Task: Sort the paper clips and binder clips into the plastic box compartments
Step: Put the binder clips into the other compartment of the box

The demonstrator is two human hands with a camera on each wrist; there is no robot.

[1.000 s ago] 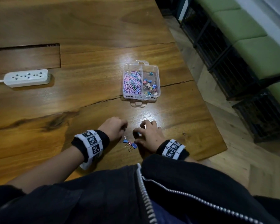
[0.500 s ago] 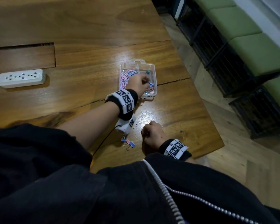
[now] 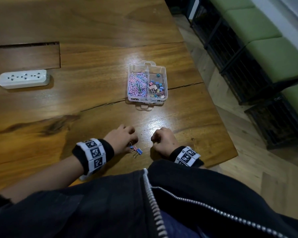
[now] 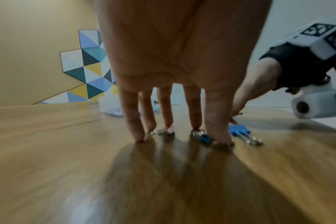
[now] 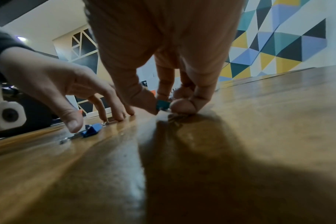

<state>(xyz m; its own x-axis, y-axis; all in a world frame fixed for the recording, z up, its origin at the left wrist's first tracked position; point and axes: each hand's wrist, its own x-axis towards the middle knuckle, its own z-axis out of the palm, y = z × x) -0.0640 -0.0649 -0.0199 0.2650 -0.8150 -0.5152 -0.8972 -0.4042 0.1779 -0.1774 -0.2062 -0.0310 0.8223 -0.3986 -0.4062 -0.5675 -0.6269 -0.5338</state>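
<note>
The right hand [image 5: 163, 63] pinched a teal binder clip [image 5: 162, 104] low over the table while the left hand's [image 3: 121, 140] straight fingers touched the loose clips [image 3: 136, 150], which could skid away before reaching the plastic box [image 3: 165, 79].

We cannot tell whether the left hand [image 4: 175, 75], its fingertips [image 4: 220, 137] covering a small blue binder clip [image 4: 204, 138], has any grip.

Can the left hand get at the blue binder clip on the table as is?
Probably yes. The left hand has its fingertips down on the wooden table right beside the blue binder clip, and nothing lies between; the right hand works apart.
</note>
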